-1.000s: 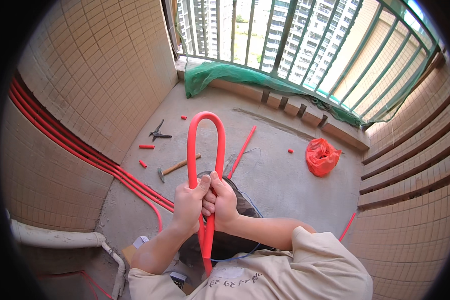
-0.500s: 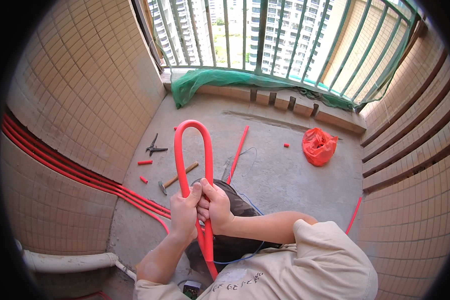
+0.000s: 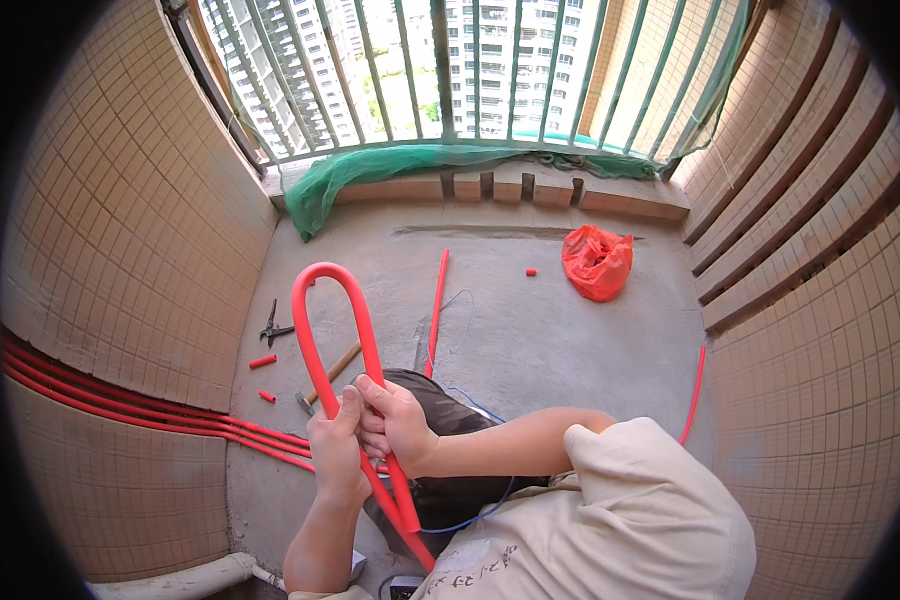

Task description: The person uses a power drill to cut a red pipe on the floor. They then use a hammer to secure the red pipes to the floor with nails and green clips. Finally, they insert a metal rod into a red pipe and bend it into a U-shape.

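Note:
A red plastic conduit pipe is bent into a narrow upright loop in front of me. My left hand is closed round its left leg, thumb up along the pipe. Around the right leg my right hand is closed too, its fingers touching the left hand. Below the hands the two legs cross, one end stopping near my shirt and the other running on down past it. A thin blue cord trails from beside the pipe's lower end.
On the concrete floor lie a hammer, pliers, short red pipe offcuts and a longer red pipe. A red plastic bag sits far right. Several red conduits run along the left wall. Green netting hangs under the railing.
The view has swung to the right, so the surroundings sit further left. The bent pipe now leans more to the left, with both hands still gripping it.

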A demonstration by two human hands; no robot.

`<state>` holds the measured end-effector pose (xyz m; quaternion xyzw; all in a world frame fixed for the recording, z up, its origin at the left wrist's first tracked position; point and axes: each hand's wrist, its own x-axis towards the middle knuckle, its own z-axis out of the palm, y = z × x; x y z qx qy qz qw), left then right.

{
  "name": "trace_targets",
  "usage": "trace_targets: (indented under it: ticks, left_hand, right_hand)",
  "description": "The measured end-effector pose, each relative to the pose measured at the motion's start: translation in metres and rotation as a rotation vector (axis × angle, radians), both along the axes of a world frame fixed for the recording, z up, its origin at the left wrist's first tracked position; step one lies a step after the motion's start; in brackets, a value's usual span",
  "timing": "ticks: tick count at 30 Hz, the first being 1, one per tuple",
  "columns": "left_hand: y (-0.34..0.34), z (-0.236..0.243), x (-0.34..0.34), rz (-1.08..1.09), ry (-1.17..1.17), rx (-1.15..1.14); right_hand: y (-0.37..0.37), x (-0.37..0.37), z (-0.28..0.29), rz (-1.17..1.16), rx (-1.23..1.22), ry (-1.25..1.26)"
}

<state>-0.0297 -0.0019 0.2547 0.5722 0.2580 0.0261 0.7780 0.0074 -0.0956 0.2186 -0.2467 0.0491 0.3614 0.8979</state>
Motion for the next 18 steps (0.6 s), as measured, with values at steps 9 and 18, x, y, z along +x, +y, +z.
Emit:
trace_targets:
  ticks: [9,18]
  left_hand:
    - [0.0031,-0.0012,0.0017,-0.027,-0.003,0.068]
    - [0.0054,-0.0025,0.0011,-0.039,-0.014,0.057]
  right_hand:
    - [0.0020,-0.0004,-0.0051,-0.015,0.054,-0.002]
    - [0.0021,-0.0016,-0.0019,-0.035,0.072,0.025]
